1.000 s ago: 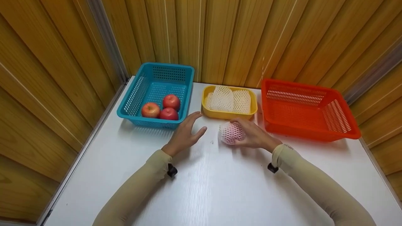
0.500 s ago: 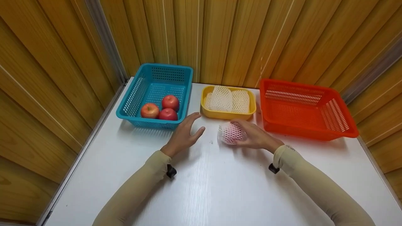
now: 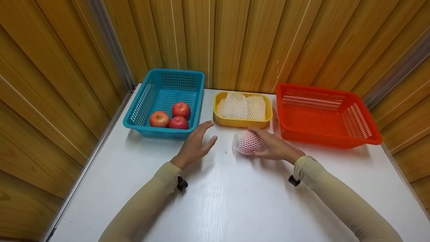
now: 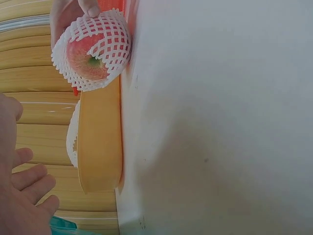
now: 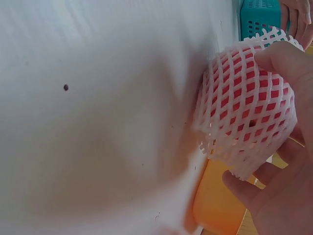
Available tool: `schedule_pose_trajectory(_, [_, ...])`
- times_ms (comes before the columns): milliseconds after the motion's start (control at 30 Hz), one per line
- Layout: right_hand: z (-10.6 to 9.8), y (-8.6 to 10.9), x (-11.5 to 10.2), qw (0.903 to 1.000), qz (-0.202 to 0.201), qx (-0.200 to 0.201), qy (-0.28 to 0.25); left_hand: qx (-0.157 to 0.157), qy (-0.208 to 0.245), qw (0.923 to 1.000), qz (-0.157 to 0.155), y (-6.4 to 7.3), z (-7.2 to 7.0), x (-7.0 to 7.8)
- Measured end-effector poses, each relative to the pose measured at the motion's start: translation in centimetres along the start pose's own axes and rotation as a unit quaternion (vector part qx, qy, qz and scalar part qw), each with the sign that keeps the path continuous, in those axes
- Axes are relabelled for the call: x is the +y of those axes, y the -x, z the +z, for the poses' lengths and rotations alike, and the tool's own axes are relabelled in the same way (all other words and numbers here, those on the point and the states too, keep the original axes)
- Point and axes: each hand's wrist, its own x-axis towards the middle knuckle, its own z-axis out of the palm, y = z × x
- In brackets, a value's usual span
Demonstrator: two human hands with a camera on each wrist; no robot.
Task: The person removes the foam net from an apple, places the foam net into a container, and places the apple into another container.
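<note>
An apple in a white foam net sleeve point(image 3: 248, 143) sits on the white table, with my right hand point(image 3: 273, 146) gripping it from the right. Through the net's open end in the left wrist view, the red apple point(image 4: 90, 58) shows its stem hollow. In the right wrist view the thumb presses on the net point(image 5: 244, 98) while the fingers curl beneath. My left hand point(image 3: 194, 144) holds nothing; its fingers are spread and relaxed, close to the front right corner of the blue basket point(image 3: 158, 131).
Three bare apples point(image 3: 159, 119) lie in the blue basket. A yellow tub point(image 3: 242, 123) with several white foam nets point(image 3: 235, 105) stands at the back middle. An orange-red basket point(image 3: 322, 139) is at the right. Wood-panelled walls point(image 3: 231, 43) close off the back and sides.
Both hands and the netted apple keep nearly the same place. The whole head view has shifted slightly.
</note>
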Motion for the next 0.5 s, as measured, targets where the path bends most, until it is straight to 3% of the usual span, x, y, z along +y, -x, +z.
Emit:
schedule_pose_trajectory(233, [0.18,0.27,0.40,0.9990,-0.039,0.020,0.008,0.005,0.003,0.9999,0.008,0.13,0.00,-0.09])
schedule_pose_trajectory(500, [0.25,0.56,0.56,0.9988,-0.035,0.035,0.008,0.003,0.009,0.9999,0.007,0.16,0.03,-0.06])
